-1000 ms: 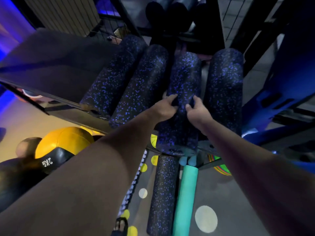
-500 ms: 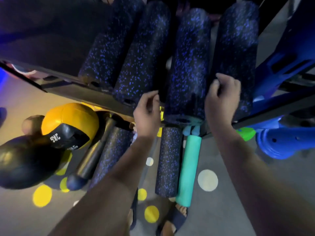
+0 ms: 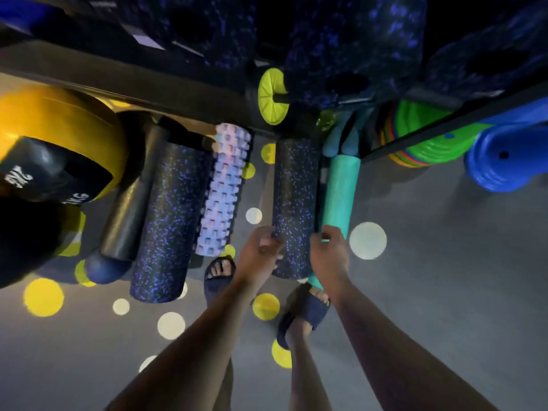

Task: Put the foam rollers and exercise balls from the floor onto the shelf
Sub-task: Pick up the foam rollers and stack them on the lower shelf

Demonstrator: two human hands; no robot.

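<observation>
Yellow-and-black exercise ball (image 3: 53,137) sits far left of the short speckled roller (image 3: 295,197), on the floor (image 3: 439,268). Nearer it, a dark smooth roller (image 3: 130,203), a long speckled roller (image 3: 169,221) and a pale ridged roller (image 3: 222,191) lie flank to flank. A bare strip of floor separates the ridged one from it. The left hand (image 3: 258,256) curls against its left edge and the right hand (image 3: 329,256) against its right, where the teal roller (image 3: 341,188) lies just beside. Whether either hand grips cannot be told. Further right the floor lies open. Its far end reaches under the shelf edge (image 3: 133,84).
</observation>
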